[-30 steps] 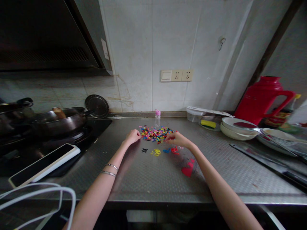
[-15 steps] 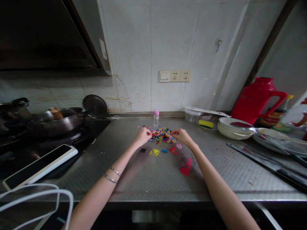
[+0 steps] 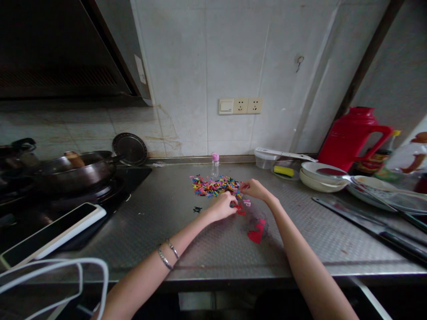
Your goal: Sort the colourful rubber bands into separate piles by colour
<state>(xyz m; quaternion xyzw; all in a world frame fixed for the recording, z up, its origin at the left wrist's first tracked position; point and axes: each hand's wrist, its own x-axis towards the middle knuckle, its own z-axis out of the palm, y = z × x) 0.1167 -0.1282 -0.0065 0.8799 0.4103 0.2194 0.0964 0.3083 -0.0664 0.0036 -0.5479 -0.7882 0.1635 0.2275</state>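
While the left hand (image 3: 223,207) bends over the red elastic bands (image 3: 240,211), its thumb and forefinger curl toward each other; whether they grip a band is not clear. Just right of it and farther out, the right hand (image 3: 255,189) has its fingertips drawn close at the edge of the multicoloured pile of bands (image 3: 213,186), anything held being too small to make out. That pile lies beyond the left hand, with pink bands (image 3: 247,202) just below the right hand and black bands (image 3: 197,209) to the left hand's left. Behind the pile stands a pink-capped clear bottle (image 3: 215,165). The step looks like sorting by colour; the next move probably calls for parting the left fingertips cleanly over the red group and a fine right-hand pinch.
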